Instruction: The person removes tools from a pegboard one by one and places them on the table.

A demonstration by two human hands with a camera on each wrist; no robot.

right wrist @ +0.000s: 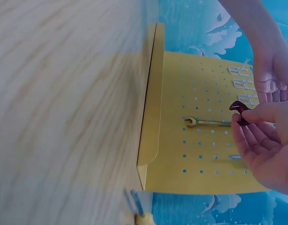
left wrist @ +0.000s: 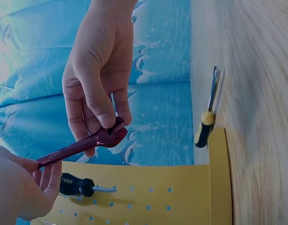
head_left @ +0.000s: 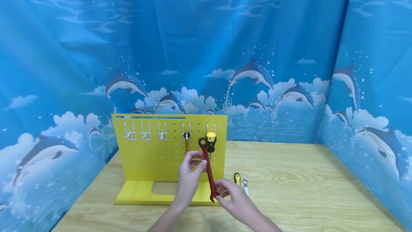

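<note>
A dark red combination wrench (head_left: 209, 169) is held in front of the yellow pegboard (head_left: 141, 160), ring end up and open end down. My left hand (head_left: 190, 174) grips its shank near the upper middle. At the lower end, my right hand (head_left: 232, 198) pinches the open jaw between thumb and fingers, seen close in the right wrist view on the wrench end (right wrist: 240, 112). Behind the ring end, a screwdriver (head_left: 211, 142) with a yellow-and-black handle hangs on the rightmost hook. A brass-toned wrench (right wrist: 211, 123) hangs on the hook left of it.
Three white double hooks (head_left: 146, 131) on the board's left side hold nothing. On the wooden table (head_left: 289, 182), right of the board, lie a yellow-and-black handled screwdriver (head_left: 237, 178) and a silver wrench (head_left: 246, 186). Blue dolphin-print curtains (head_left: 206, 46) stand behind and at both sides.
</note>
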